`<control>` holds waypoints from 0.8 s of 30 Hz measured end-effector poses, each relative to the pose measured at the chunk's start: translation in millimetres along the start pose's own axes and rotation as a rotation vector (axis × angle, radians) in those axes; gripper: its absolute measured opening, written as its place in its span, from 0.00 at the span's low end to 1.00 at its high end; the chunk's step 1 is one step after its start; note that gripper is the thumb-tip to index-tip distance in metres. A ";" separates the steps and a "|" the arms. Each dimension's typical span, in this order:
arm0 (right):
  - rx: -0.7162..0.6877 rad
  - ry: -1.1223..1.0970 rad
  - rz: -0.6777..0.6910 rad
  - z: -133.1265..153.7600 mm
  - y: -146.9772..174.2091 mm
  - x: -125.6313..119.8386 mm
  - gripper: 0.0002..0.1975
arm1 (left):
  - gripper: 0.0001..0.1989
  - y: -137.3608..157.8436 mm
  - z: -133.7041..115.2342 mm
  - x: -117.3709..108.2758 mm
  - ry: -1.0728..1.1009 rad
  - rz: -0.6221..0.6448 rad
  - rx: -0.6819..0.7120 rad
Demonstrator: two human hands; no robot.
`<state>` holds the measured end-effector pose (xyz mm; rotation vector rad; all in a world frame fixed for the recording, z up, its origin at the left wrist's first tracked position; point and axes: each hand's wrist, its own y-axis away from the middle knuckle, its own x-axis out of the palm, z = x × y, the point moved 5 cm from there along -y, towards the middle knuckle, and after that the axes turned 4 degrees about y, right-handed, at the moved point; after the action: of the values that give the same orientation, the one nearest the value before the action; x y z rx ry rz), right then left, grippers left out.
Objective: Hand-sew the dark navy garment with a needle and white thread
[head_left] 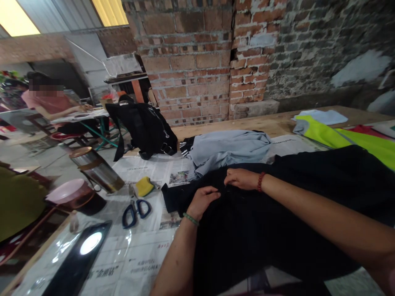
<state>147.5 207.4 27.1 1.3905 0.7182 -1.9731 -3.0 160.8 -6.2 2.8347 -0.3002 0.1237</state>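
Observation:
A large black garment [265,222] is spread over the table in front of me and hangs toward my lap. My left hand [204,200], with a green bead bracelet at the wrist, is closed on its cloth, the thumb and forefinger pointing right. Just beyond it, my right hand [242,179], with a red bead bracelet, pinches the same garment with bent fingers. The two hands are a short gap apart. Whether a needle or thread is between the fingers is too small to tell.
Left of the garment lie blue-handled scissors [135,211], a yellow sponge [144,186], a steel flask [98,170], a pink-lidded container [74,195] and a dark phone [78,257]. Behind are a grey garment [230,148], a black backpack [145,129] and a neon-yellow vest [327,133]. A person [49,96] sits at another table.

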 end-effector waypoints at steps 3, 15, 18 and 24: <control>-0.053 -0.046 0.019 4.1 1.3 1.2 0.13 | 0.07 0.0 0.2 0.9 0.012 0.001 -0.001; -0.048 -0.284 -0.005 16.8 1.4 -1.1 0.14 | 0.08 0.5 -0.1 3.7 -0.005 0.046 0.014; 0.097 -0.503 0.024 12.0 0.4 1.4 0.12 | 0.09 0.5 -0.2 4.8 -0.030 0.061 0.025; 0.224 -0.859 0.013 8.2 -1.0 2.9 0.15 | 0.08 0.7 -1.2 6.2 -0.098 0.035 0.065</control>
<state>140.9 201.6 26.9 0.5207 0.0876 -2.3964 2.8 159.3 -4.1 2.9059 -0.3732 0.0011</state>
